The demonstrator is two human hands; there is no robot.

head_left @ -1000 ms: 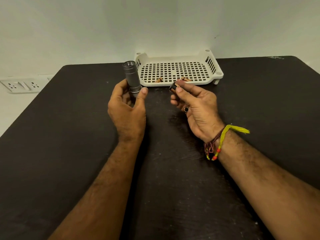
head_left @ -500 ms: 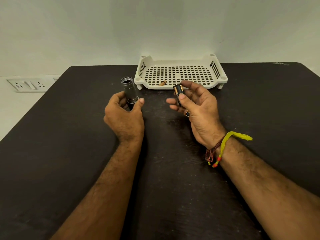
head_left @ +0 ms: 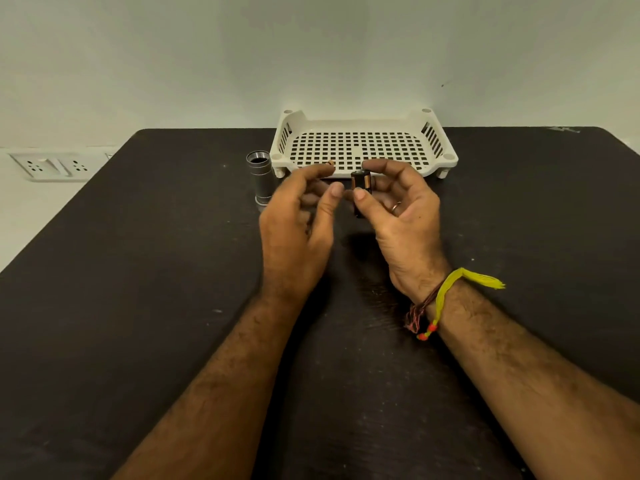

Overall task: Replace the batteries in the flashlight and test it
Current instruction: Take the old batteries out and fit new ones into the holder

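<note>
Above the table, the right hand pinches upright batteries; the left hand is loose, empty. The flashlight stands upright, open end up.

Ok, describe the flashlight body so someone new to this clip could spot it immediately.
Start at the white perforated tray at the far edge of the black table. Just off the tray's left front corner stands the flashlight body, upright with its open end up. It is the only silver metal tube there, and neither hand touches it.
</note>
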